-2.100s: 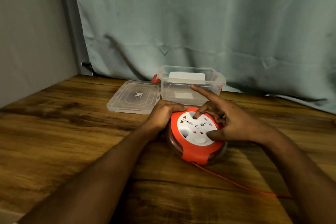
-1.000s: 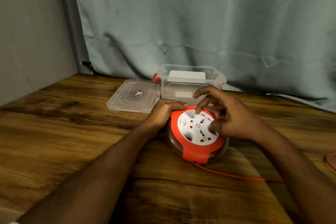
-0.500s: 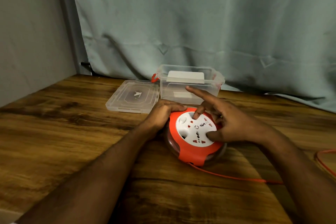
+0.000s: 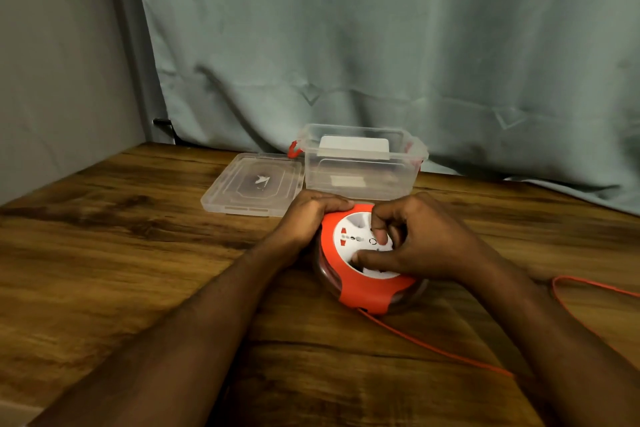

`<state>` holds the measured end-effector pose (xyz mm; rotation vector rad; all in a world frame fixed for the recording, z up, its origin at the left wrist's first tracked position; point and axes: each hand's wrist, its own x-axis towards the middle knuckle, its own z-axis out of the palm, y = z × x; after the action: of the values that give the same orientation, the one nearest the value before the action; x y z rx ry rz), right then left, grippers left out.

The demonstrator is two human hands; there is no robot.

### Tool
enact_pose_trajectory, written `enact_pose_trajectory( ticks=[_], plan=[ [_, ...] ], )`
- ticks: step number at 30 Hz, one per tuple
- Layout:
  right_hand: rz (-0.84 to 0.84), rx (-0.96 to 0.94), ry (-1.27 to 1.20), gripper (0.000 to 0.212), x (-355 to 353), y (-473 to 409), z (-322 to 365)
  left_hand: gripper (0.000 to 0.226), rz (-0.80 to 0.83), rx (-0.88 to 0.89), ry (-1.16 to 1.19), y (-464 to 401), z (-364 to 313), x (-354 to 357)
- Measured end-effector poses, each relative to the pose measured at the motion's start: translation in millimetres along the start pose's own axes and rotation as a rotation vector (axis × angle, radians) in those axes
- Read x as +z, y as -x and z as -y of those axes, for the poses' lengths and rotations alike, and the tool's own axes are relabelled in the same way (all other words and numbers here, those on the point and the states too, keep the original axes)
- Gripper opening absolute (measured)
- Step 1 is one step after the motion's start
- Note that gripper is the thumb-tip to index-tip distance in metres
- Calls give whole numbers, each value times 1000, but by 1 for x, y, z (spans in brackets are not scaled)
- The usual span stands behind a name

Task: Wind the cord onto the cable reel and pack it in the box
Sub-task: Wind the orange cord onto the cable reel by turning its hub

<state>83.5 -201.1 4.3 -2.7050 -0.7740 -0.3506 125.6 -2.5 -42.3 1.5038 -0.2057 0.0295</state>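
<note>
An orange cable reel (image 4: 363, 291) with a white socket face lies flat on the wooden table (image 4: 121, 253). My left hand (image 4: 308, 215) grips its far left rim. My right hand (image 4: 415, 243) sits on the white face, fingers curled, fingertips and thumb pressing into the face. A thin orange cord (image 4: 433, 347) leaves the reel's near side, runs right under my forearm and loops back at the right edge (image 4: 588, 288). The clear plastic box (image 4: 360, 163) stands open just behind the reel.
The box's clear lid (image 4: 252, 184) lies flat to the left of the box. A white card rests inside the box at its back wall. A grey-green curtain (image 4: 381, 45) hangs behind the table, and a grey wall (image 4: 52, 62) bounds the left.
My right hand has turned on the white face, its fingers curling in from the outstretched pose. More of the cord loop has come into view at the right. My left hand has kept its hold.
</note>
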Motion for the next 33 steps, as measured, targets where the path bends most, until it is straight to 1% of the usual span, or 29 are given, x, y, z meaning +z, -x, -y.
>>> enact_pose_trajectory(
  ticks=[2,3,6,7,10,13,16,18,23,26,29,31,33],
  plan=[
    [-22,-21,-34,51,1,1,-2,13,-1,2,5,1,-1,0],
    [-25,-36,-68,48,0,2,-3,13,-10,7,9,1,-1,0],
    [-31,-114,-212,27,-4,2,-10,13,-25,26,-13,-1,0,0],
    [-21,-134,-256,33,-7,2,-11,13,-24,38,-30,-1,1,0],
    [58,-149,-334,66,-11,2,-14,14,-10,59,-71,-2,2,-1],
    [155,-136,-326,86,-12,1,-16,17,1,66,-99,-2,2,-2],
    [198,-155,-319,104,-13,0,-19,20,27,54,-117,0,1,-3],
    [222,-170,-343,112,-16,-1,-20,22,41,55,-122,1,0,-3],
    [259,-162,-389,120,-20,2,-21,21,53,64,-161,1,1,-2],
    [237,-118,-395,121,-20,4,-20,18,35,46,-146,0,2,-3],
    [205,-81,-392,117,-20,5,-18,17,18,42,-131,-2,3,-4],
    [193,-38,-339,110,-19,5,-14,17,14,30,-123,-2,3,-4],
    [154,-27,-240,94,-16,5,-10,16,6,27,-107,-2,3,-4]
  ],
)
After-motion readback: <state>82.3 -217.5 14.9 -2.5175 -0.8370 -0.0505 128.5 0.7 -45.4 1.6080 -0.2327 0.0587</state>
